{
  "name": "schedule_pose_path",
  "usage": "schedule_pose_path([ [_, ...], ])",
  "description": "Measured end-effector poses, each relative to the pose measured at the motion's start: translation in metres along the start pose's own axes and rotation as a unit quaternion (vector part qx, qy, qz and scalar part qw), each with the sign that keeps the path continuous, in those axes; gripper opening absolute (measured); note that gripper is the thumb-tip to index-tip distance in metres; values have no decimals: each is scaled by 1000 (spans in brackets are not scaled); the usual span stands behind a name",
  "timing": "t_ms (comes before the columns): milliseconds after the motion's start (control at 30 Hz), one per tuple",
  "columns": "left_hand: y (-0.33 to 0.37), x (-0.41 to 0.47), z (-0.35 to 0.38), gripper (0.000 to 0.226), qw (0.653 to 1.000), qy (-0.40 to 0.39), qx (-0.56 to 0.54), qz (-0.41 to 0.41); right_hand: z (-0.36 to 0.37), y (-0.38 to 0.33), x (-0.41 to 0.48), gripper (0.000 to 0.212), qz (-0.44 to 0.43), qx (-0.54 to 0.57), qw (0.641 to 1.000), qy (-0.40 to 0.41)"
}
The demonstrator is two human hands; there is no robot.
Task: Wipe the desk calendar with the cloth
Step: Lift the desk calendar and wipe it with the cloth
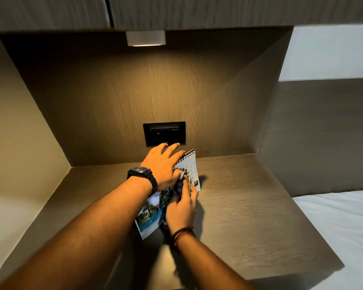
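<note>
At 6 o'clock of the wall socket (164, 133), the desk calendar (192, 169) stands on the wooden shelf (249, 206), left hand (161, 164) laid straight-fingered over its spiral top, right hand (181, 208) clutching the cloth (181, 178) against its page.

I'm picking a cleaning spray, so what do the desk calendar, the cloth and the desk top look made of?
The desk calendar looks like paper or thin card, printed with a photo and a date grid, on a dark wire spiral. The cloth is soft woven fabric, checked and crumpled. The desk top is matt with a wood grain, probably laminate or veneer; which one cannot be told.
</note>
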State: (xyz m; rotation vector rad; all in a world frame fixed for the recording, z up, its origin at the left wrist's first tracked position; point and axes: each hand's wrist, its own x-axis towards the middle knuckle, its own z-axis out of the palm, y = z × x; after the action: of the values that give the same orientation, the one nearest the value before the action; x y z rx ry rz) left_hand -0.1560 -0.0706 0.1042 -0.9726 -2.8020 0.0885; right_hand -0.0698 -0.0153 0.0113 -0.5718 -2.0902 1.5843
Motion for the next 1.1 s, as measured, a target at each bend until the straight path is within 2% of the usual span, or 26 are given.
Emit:
schedule_pose_path([
  [100,1,0,1,62,1000,-1,0,-1,-5,13,-2,62,7,6,1000,-13],
  [233,1,1,2,61,1000,-3,2,-2,-10,3,24,57,83,25,996,19],
  [467,0,2,2,61,1000,-3,-1,-1,-8,20,-1,58,9,-4,1000,-8],
  [633,0,2,2,60,1000,-7,4,-3,-6,4,22,59,98,18,995,26],
  [800,-1,2,2,63,1000,-11,13,-4,-3,12,-5,59,15,0,1000,-8],
  [967,0,2,2,64,1000,-10,18,-2,-8,13,9,58,59,-1,998,6],
  [1100,0,3,1,64,1000,-8,20,1,-1,10,-8,57,-5,-8,1000,-11],
])
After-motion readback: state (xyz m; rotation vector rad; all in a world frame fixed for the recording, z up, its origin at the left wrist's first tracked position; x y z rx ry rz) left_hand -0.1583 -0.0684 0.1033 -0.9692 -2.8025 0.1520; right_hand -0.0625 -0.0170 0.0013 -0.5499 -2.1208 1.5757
